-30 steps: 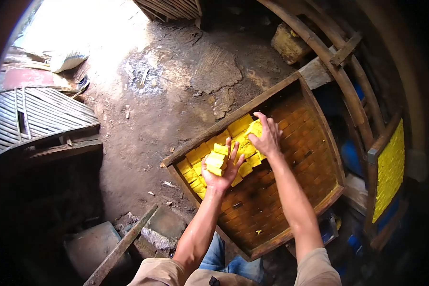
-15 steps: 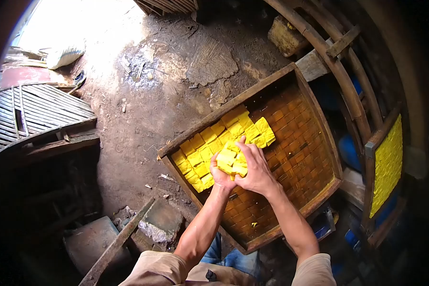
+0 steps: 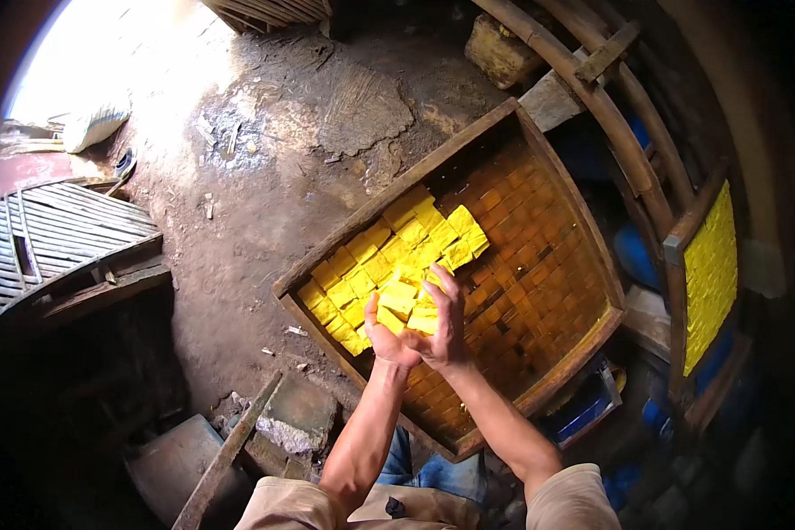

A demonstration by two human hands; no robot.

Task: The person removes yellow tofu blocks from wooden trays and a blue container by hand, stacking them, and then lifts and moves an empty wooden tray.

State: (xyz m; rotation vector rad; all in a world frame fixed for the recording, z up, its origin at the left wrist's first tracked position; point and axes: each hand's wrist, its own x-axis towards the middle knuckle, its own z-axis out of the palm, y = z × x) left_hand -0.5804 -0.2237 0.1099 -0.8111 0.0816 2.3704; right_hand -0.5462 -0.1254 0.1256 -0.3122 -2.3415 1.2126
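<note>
My left hand and my right hand are cupped together, wrists close, around a small cluster of yellow tofu pieces. The left thumb lies along the near left of the cluster, and the right fingers curl over its right side. Most of the left fingers are hidden beneath the pieces. Just beyond the hands, rows of cut yellow tofu blocks sit side by side along the far left of a wooden-framed tray with a woven bamboo base. Whether the held pieces touch those rows, I cannot tell.
Brown woven base shows across the tray's right part. A bamboo rack stands at the right, with another tray of yellow tofu upright beside it. Slatted bamboo lies at left; a concrete block sits near my legs.
My hands have lowered slightly toward me with the tofu, and the right fingers have spread farther from it. The whole view has shifted, so the tray appears farther left and higher.
</note>
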